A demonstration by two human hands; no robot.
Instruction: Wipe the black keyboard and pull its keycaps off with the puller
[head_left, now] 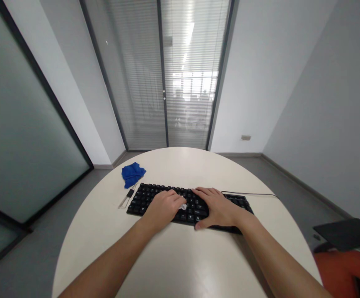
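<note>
A black keyboard (148, 196) lies across the round table. My left hand (166, 207) rests over its middle keys, fingers curled together around a small white wad (183, 206). Whether the wad is tissue or cotton I cannot tell. My right hand (218, 208) spans the keyboard's right part, with the thumb at the near edge and the fingers reaching to the far edge, gripping it. Keys beneath both hands are hidden. Left of the keyboard lies a small black piece (130, 193) with thin pale sticks, its kind unclear. Beyond that is a crumpled blue cloth (133, 174).
The keyboard's cable (251, 193) runs off the right side of the white round table (180, 159). A red and black chair (344, 265) stands at the lower right. Behind the table are glass panels with blinds (189, 62), and a white wall (260, 74) is beside them.
</note>
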